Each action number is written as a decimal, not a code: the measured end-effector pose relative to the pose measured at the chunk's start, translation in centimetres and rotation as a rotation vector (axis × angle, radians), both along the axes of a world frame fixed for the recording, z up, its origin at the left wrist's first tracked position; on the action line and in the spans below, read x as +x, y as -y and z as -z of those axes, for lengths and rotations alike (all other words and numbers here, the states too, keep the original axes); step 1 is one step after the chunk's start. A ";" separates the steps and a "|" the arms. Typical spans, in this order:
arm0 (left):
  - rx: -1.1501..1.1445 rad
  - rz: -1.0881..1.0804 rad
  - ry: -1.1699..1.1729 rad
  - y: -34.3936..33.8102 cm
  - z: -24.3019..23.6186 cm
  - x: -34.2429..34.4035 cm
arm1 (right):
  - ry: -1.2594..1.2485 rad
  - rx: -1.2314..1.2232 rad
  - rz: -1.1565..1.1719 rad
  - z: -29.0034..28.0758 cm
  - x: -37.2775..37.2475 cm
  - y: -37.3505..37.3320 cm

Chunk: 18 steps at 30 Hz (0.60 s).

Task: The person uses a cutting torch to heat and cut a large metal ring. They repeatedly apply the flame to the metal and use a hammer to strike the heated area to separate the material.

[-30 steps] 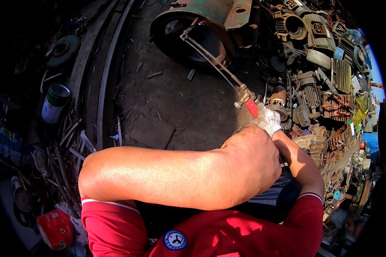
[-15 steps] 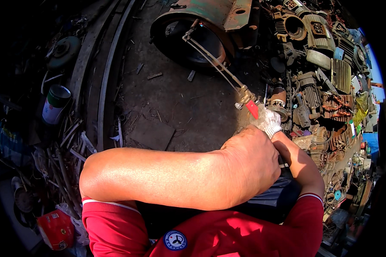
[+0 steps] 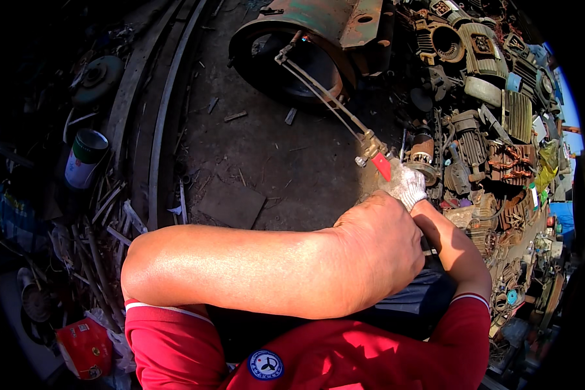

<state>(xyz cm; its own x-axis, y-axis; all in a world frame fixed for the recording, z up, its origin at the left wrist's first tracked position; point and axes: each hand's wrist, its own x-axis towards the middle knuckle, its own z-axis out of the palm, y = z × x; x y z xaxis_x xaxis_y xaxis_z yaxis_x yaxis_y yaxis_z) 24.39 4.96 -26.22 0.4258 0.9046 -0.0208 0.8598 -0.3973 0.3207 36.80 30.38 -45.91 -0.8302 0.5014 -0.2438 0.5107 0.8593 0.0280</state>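
Observation:
My right hand [image 3: 404,184], in a whitish knit glove, is closed around the handle end of a cutting torch [image 3: 340,108] with a red lever. The torch's two thin tubes reach away to the far left. Its angled head lies at the open mouth of a rusty green metal cylinder [image 3: 311,26], where a small bluish-white glow shows by the nozzle. My bare left hand [image 3: 389,233] is curled closed against my right wrist, its forearm crossing in front of me. What its fingers grip is hidden; a small bit of metal shows beside it.
Old motors and housings [image 3: 484,55] are heaped along the right. Long metal rails [image 3: 159,130] run along the left, near a paint can [image 3: 86,158] and scrap sticks. A flat plate [image 3: 231,203] lies on the dirty floor. A red package [image 3: 86,348] sits at the lower left.
The torch head has shifted very slightly left at the cylinder's mouth. Both hands keep the same hold and place.

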 end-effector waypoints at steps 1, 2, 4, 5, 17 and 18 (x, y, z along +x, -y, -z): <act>-0.002 0.001 0.003 0.0 0.0 0.0 | 0.001 0.002 -0.007 -0.1 0.0 0.0; 0.000 -0.002 0.004 0.0 0.0 0.0 | 0.001 0.005 -0.014 -0.2 0.0 0.0; 0.003 -0.009 0.006 0.0 0.1 0.1 | -0.002 0.013 -0.023 -0.3 -0.1 0.1; 0.004 -0.007 0.008 0.0 0.1 0.0 | -0.003 0.018 -0.027 -0.3 -0.1 0.2; 0.042 0.003 0.033 0.4 0.2 -0.4 | -0.048 0.005 -0.048 -0.4 -0.3 0.3; 0.047 0.000 0.035 0.4 0.3 -0.4 | -0.044 0.001 -0.041 -0.4 -0.5 0.4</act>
<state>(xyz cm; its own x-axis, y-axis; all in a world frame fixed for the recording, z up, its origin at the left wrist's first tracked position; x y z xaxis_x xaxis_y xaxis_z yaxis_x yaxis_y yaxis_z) 24.03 4.54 -26.55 0.4252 0.9043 0.0364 0.8485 -0.4123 0.3317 36.31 29.95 -45.51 -0.8599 0.4671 -0.2060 0.4760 0.8794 0.0074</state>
